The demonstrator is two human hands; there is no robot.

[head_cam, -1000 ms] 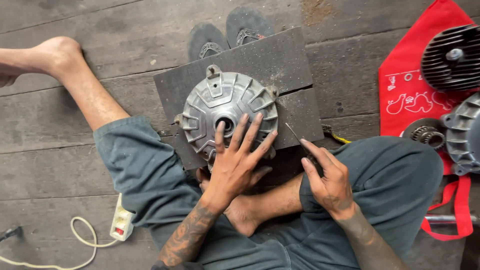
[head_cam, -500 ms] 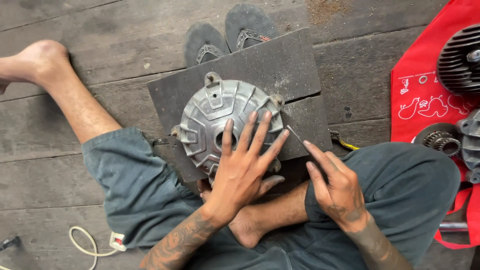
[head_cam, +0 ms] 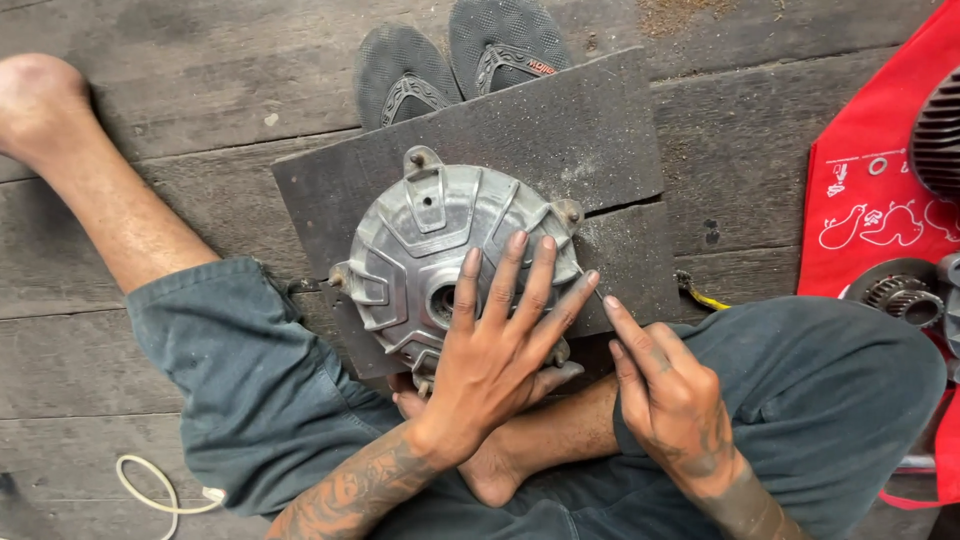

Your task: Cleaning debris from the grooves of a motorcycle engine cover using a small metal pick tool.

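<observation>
A round grey cast-metal cover (head_cam: 420, 240) with ribs and lugs lies flat on a dark board (head_cam: 560, 130) between my crossed legs. My left hand (head_cam: 495, 350) rests flat on the cover's near right part, fingers spread across the ribs beside its centre hole. To the right, my right hand (head_cam: 665, 400) pinches a thin metal pick (head_cam: 590, 283). The pick's tip points at the cover's right rim, close to my left fingertips.
A pair of dark sandals (head_cam: 460, 60) lies just beyond the board. A red cloth (head_cam: 880, 190) on the right carries a toothed metal part (head_cam: 900, 295) and a finned part (head_cam: 940, 130). A white cord (head_cam: 150, 485) lies at lower left and a yellow wire end (head_cam: 700, 295) beside my knee.
The view has drawn closer to the cover and shifted. My left hand stays spread on the cover, and my right hand stays at its right rim with the pick.
</observation>
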